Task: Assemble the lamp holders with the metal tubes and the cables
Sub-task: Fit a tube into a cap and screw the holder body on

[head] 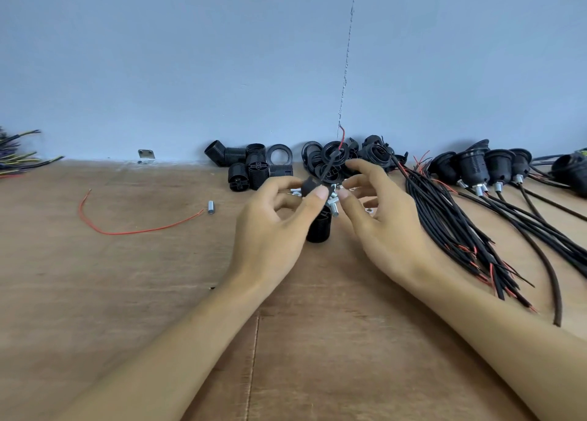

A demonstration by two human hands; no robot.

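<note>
lamp holder cap (307, 188), small and black with a cable (330, 163) poking up out of it, is pinched between thumb and fingers of the left hand (270, 226) above a threaded lamp holder body (319, 226). right hand (378, 217) hovers beside it, fingers spread, empty, over loose metal tubes (333, 204) on the wooden table (127, 293).

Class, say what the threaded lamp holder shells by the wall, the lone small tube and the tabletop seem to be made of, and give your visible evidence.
Lamp holder shells: probably moulded black plastic, with a matt look and ribbed threads. Lone small tube: metal, likely plated steel, with a bright silvery shine. Tabletop: brown wood-grain board, perhaps plywood, with a seam between panels.
</note>
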